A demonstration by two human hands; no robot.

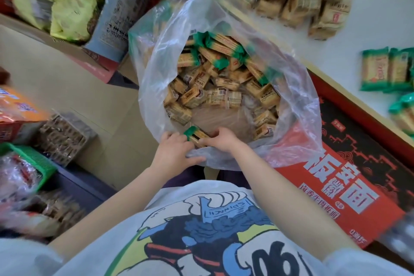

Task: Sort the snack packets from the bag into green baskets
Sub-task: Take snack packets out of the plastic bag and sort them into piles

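Both hands at the near rim of the bag [224, 29], left hand [173, 149] and right hand [221, 139] pinching one green-ended packet [196, 135] between them — picking step, I'd say; next, lift it clear toward a basket [33, 159].

Bag [298, 101] mouth wide open, free entry from above. Packets [215, 69] heaped on far side, near floor bare. Red carton [349, 186] hard against right; green basket [33, 161] left looks full, blurred.
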